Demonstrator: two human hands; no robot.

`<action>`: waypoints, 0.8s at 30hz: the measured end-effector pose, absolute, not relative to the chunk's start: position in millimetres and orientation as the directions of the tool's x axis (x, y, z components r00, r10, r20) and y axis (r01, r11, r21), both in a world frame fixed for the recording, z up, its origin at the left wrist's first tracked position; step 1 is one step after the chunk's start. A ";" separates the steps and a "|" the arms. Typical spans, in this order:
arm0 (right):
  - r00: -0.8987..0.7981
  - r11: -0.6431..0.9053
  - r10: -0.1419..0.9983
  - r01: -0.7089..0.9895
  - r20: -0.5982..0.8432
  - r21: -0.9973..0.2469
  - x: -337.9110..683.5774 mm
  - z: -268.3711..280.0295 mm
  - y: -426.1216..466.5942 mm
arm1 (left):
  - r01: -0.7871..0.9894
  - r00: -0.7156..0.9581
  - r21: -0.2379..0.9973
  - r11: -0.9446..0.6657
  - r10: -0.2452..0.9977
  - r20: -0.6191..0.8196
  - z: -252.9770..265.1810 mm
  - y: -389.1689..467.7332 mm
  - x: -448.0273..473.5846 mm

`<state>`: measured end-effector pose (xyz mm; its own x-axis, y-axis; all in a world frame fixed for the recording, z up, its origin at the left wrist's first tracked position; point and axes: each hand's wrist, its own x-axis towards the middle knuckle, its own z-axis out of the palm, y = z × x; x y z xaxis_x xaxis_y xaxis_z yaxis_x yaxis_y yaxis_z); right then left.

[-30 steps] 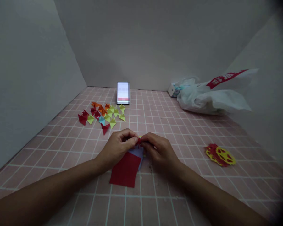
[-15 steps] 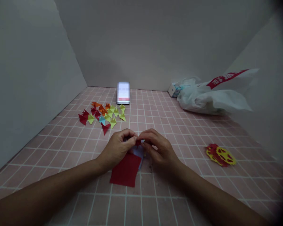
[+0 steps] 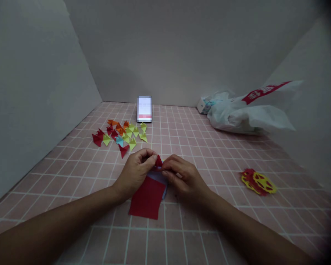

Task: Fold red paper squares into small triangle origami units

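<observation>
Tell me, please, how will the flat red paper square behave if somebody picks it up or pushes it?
The flat red paper square probably bends easily, because it looks thin. It seems unlikely to roll, lying flat. Pushing it may shift the pale lavender paper sheet, since they overlap.

The head camera faces forward (and down)

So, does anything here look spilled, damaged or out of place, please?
I see no clear spill or damage. Slightly untidy: the white plastic bag lies crumpled at the far right, its loose ends sticking out, and the red sheet at the near middle sits askew over bluish paper.
</observation>
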<state>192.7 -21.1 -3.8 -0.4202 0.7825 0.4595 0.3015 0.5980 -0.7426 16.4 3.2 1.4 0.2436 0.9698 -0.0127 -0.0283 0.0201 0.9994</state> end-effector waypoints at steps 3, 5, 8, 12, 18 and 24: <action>-0.343 0.542 0.833 0.354 0.434 -0.762 192.5 -4.9 -22.6 | 0.032 0.262 0.999 -0.005 0.965 -0.004 2.9 0.8 16.4; -0.292 0.498 0.863 0.354 0.413 -0.791 192.5 -6.1 -23.4 | 0.095 0.278 0.995 -0.040 0.960 0.012 3.9 -0.7 16.1; -0.271 0.470 0.877 0.316 0.397 -0.824 192.4 -8.0 -24.0 | 0.200 0.302 0.970 -0.140 0.950 0.075 4.6 -2.3 15.4; -0.288 0.498 0.861 0.308 0.419 -0.811 191.6 -9.0 -24.1 | 0.299 0.318 0.922 -0.247 0.937 0.147 5.9 -3.9 15.4; -0.312 0.591 0.805 0.353 0.504 -0.725 189.3 -8.6 -25.3 | 0.332 0.364 0.897 -0.292 0.917 0.164 7.5 -6.8 16.8; -0.333 0.647 0.762 0.355 0.555 -0.675 189.6 -6.2 -25.9 | 0.217 0.326 0.970 -0.111 0.945 0.035 2.8 -4.8 16.8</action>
<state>189.6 -25.9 -6.2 -0.3325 0.7622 0.5554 0.3546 0.6467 -0.6753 16.8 -4.8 2.8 0.3264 0.9446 0.0351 0.2165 -0.1109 0.9700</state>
